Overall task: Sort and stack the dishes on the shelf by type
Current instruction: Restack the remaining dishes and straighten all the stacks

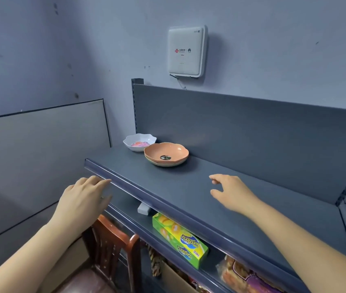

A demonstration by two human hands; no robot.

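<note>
- The left hand (83, 199) is nearest the camera, flat and relaxed. It holds nothing, and its fingertips are at the front edge of the shelf by the left front corner.
- The right hand (231, 193) is low over the middle of the shelf with its fingers loosely spread, and it is empty. Whether it touches the surface cannot be told.
- The dark shelf (168, 187) carries the dishes, all gathered toward its back left corner.
- A wooden chair (113, 240) stands below the left front corner.
- A white wall box (185, 51) hangs above the back panel.
- A green carton (180, 240) lies on the lower shelf.
- The orange plate (166, 153) sits nested on a paler plate of the same shape, so this pair looks sorted.
- The white bowl (139, 142), which has a flowered bottom, stands alone just behind and left of the plates. Whether the rims touch cannot be told.
- The dishes lie ahead and left of the right hand, and ahead and right of the left. They are round, so no axis matters. The right hand seems nearer the plates, while the left looks better placed for the bowl.
</note>
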